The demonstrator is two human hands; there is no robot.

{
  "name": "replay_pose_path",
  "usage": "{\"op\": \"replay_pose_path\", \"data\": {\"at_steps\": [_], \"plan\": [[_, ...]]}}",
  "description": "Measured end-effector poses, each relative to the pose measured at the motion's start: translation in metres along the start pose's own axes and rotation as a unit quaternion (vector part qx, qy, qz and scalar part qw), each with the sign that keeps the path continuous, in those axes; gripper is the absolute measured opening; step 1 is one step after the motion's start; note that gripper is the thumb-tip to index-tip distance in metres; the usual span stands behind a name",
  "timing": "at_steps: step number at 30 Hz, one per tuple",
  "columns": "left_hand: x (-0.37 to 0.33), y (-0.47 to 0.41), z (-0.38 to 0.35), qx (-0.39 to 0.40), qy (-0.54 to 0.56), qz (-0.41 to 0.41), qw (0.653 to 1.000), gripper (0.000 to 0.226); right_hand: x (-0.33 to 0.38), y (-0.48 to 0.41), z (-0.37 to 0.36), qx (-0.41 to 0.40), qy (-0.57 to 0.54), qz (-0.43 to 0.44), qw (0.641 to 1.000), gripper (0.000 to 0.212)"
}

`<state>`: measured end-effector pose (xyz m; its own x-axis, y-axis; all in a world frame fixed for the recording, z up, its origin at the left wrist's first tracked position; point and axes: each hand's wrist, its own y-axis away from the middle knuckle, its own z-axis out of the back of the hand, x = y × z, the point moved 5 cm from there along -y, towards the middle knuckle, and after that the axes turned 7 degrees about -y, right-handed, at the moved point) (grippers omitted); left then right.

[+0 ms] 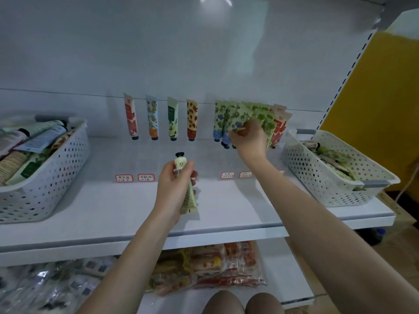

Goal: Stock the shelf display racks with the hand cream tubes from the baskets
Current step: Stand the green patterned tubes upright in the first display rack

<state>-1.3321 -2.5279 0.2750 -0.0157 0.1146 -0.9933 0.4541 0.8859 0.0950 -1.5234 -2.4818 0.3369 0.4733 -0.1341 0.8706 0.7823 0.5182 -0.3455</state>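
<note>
My left hand (174,189) grips a pale cream tube (184,182) with its black cap pointing up, above the middle of the white shelf (113,207). My right hand (248,138) reaches to the back wall and pinches a green and blue flowered tube (237,118) in a fanned bunch of tubes (272,123) leaning there. Left of that bunch, several single tubes (172,118) stand cap down against the wall. A white basket (52,168) full of tubes sits at the left, and another white basket (322,175) with green tubes sits at the right.
Small red-edged labels (133,177) lie on the shelf in front of the tube rows. The lower shelf holds plastic-wrapped packs (204,266). A yellow wall (374,91) rises beyond the shelf's right upright. My knees show at the bottom edge.
</note>
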Motion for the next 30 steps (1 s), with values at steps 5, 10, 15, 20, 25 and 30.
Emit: {"op": "replay_pose_path", "data": {"at_steps": [5, 10, 15, 20, 25, 30], "plan": [[-0.004, -0.003, 0.0, 0.01, 0.019, 0.014, 1.0, 0.017, -0.01, -0.011, -0.026, 0.01, 0.019, -0.004, 1.0, 0.009], [-0.001, -0.006, 0.0, 0.011, 0.025, 0.025, 0.999, 0.013, -0.016, -0.018, -0.036, 0.016, 0.07, 0.012, 0.997, 0.007], [0.001, -0.01, 0.0, 0.016, 0.027, 0.025, 0.999, 0.004, -0.012, -0.027, -0.036, 0.022, 0.096, 0.024, 0.995, 0.036], [0.005, -0.01, -0.001, 0.017, 0.024, 0.027, 0.999, 0.011, -0.013, -0.033, -0.04, 0.032, 0.111, 0.012, 0.993, 0.03], [0.006, -0.01, 0.002, 0.011, 0.021, 0.026, 0.999, 0.02, -0.016, -0.033, -0.046, 0.047, 0.14, 0.015, 0.989, 0.011], [0.009, -0.011, 0.003, 0.012, 0.017, 0.025, 0.999, 0.025, -0.013, -0.039, -0.044, 0.054, 0.158, 0.009, 0.986, 0.04]]}}
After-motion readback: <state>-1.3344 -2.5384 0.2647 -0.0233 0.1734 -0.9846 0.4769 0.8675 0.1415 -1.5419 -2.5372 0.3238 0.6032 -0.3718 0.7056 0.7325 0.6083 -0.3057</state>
